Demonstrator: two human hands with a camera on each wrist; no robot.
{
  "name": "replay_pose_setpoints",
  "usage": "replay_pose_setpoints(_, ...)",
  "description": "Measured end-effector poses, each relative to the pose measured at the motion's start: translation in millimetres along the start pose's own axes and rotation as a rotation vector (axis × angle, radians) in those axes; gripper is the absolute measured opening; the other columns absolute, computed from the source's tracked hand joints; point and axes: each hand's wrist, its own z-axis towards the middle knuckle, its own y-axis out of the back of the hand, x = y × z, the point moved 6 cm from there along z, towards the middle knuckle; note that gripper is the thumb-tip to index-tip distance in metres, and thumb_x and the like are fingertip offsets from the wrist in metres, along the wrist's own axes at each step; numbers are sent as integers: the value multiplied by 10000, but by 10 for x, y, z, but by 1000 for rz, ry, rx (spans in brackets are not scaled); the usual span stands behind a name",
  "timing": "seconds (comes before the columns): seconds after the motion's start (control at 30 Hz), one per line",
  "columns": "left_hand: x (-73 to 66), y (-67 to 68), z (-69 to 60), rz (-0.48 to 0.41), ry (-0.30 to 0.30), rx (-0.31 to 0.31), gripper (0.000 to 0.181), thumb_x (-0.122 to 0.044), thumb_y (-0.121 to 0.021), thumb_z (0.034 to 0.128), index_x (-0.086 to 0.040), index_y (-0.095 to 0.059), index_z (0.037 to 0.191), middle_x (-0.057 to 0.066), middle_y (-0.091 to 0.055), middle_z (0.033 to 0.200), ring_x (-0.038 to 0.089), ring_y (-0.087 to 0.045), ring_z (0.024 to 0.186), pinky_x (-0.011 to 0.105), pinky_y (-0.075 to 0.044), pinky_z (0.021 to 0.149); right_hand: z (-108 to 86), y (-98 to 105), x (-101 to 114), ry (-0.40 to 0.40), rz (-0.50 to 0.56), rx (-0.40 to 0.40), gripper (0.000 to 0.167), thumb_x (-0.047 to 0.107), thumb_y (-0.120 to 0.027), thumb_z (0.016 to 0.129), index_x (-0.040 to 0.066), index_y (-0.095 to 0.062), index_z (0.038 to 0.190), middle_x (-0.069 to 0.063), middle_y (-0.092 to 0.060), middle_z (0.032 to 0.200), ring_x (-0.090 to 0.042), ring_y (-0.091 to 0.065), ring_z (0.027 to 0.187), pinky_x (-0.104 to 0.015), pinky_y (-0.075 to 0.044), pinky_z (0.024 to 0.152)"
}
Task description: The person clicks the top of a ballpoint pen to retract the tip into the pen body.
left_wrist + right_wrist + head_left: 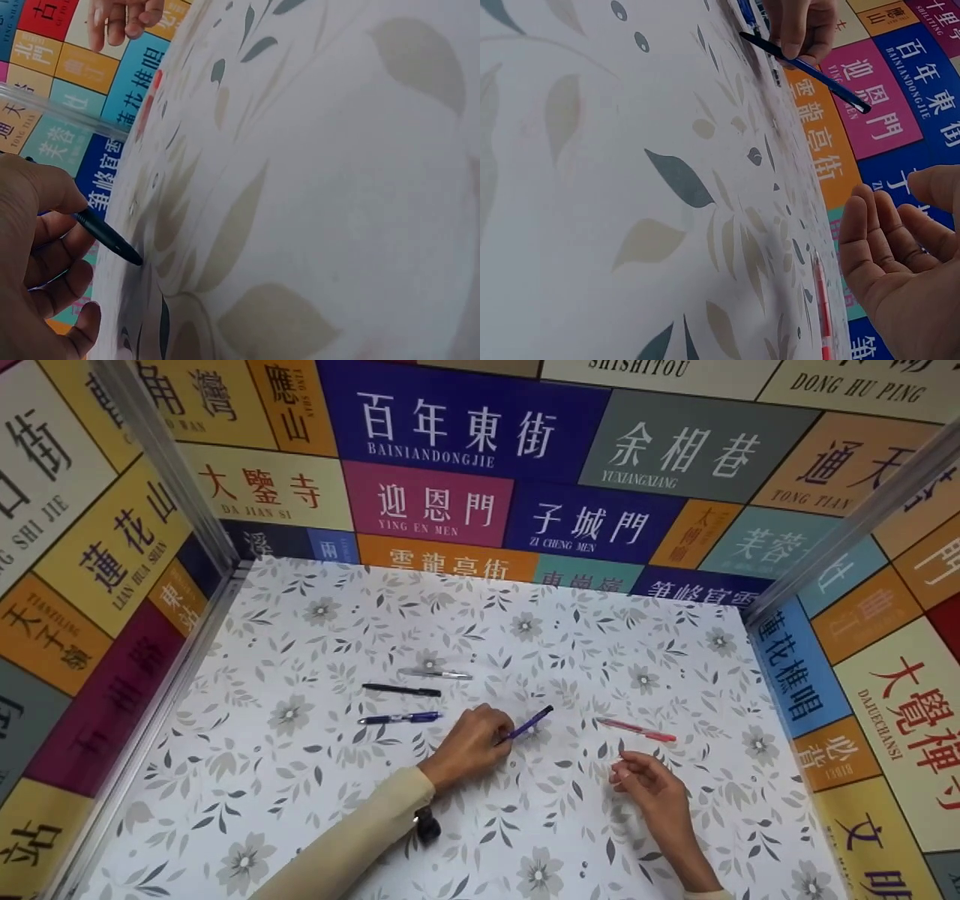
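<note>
Pinched between the thumb and fingers of my left hand (469, 744) is a slim blue-purple pen (531, 723), slanting up to the right just above the tabletop. In the left wrist view its dark end (112, 240) points down toward the surface. My right hand (654, 789) is empty, palm turned up and fingers loosely bent in the right wrist view. Just beyond it lies a red pen (641, 730) with a clear barrel. To the left of my left hand lie a blue pen (401, 718), a black pen (401, 690) and a clear pen (435, 673).
A white cloth with grey flowers and leaves (300, 802) covers the table. Coloured panels with Chinese lettering (465, 427) stand behind it and at both sides, with metal posts (169, 465) at the corners. Something small and black (427, 826) sits at my left wrist.
</note>
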Motion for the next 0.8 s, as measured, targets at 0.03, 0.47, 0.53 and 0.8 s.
replay_pose_setpoints(0.03, 7, -2, 8, 8, -2, -1, 90, -101, -791, 901, -102, -821, 987, 6, -757, 909, 177, -624, 864, 360, -523, 805, -5, 10, -10, -6, -2, -4, 319, -79, -694, 1037, -185, -637, 1333, -358, -701, 1112, -218, -777, 920, -310, -648, 803)
replay_pose_setpoints(0.47, 111, -21, 109, 84, -35, 42, 56, -148, -773, 929, -114, -802, 962, 13, -724, 886, 205, -603, 867, 410, -495, 811, -87, 103, -94, -73, -36, -45, 306, -67, -683, 1046, -140, -657, 1342, -378, -697, 1152, -203, -779, 930, -320, -650, 829)
replay_pose_setpoints(0.53, 133, -37, 124, 91, -30, 57, 60, -155, -760, 928, -126, -801, 961, 6, -717, 890, 203, -597, 875, 414, -490, 817, -97, 108, -99, -86, -43, -53, 303, -64, -683, 1048, -147, -653, 1338, -354, -712, 1141, -205, -781, 924, -317, -650, 823)
replay_pose_setpoints(0.8, 217, -94, 170, 69, -24, 100, 63, -123, -739, 917, -141, -796, 937, -17, -712, 887, 192, -566, 899, 418, -470, 838, -128, 115, -83, -55, -11, -68, 296, -86, -688, 1036, -202, -631, 1302, -350, -725, 1091, -226, -786, 885, -309, -650, 775)
